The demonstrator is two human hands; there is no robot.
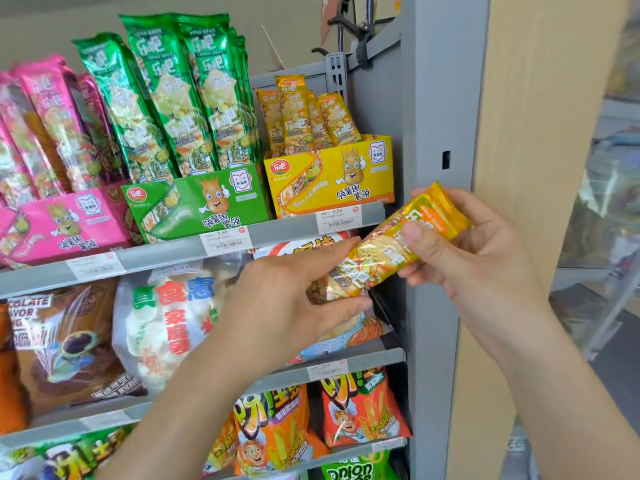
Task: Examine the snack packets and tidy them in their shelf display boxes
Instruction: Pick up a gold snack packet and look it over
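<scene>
One yellow packet (377,254) lay tilted between two hands: the left hand (284,299) pinched its lower end, and the right hand (478,251) gripped its top. Above them, on a grey shelf (287,231), stood three display boxes: a pink box (65,220), a green box (201,199), and a yellow box (332,178) holding perhaps four packets.

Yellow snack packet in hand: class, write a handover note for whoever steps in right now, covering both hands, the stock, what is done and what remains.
Left-hand grip: curled round the yellow packet at its lower end.
Right-hand grip: pinches its upper end.
Packet is tilted, in front of the shelf rail, below the yellow display box, where other yellow packets stand upright.
Green box and pink box stand further left, stocked.
Done: one packet out for checking.
Left: probably return it upright to the yellow display box, then check the rest.
</scene>
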